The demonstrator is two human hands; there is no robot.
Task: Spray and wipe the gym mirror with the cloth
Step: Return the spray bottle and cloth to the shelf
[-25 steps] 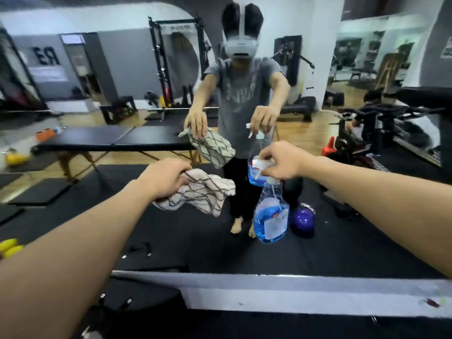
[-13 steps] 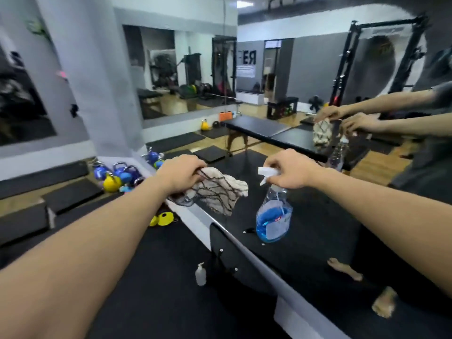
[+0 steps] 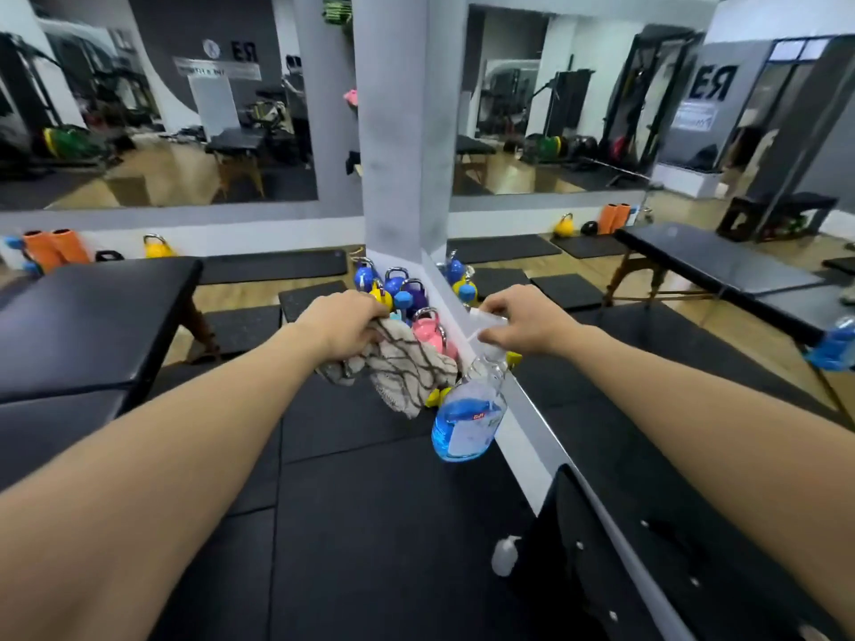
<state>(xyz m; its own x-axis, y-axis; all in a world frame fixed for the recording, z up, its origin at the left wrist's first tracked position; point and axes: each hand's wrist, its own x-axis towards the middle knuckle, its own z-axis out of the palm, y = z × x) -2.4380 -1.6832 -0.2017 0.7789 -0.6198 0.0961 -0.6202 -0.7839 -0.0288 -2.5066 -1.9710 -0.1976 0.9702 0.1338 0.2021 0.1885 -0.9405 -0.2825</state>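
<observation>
My left hand (image 3: 344, 323) grips a beige cloth (image 3: 402, 370) with dark wavy lines; the cloth hangs down from my fist. My right hand (image 3: 523, 322) holds the white trigger head of a clear spray bottle (image 3: 467, 418) of blue liquid, which dangles tilted below it. The gym mirror (image 3: 647, 363) runs along my right side, its white lower frame (image 3: 523, 409) passing just behind the bottle. Both hands are held out in front of me, close together, above the black floor mats.
A grey pillar (image 3: 398, 131) stands ahead with coloured kettlebells (image 3: 398, 289) clustered at its base. A black massage table (image 3: 92, 316) is at my left. A small white bottle (image 3: 504, 555) and a dark board (image 3: 587, 548) sit by the mirror's base. More mirrors (image 3: 152, 108) line the far wall.
My view has swung left, away from facing the mirror, which now lies along my right. Both hands keep their hold on the cloth and the spray bottle.
</observation>
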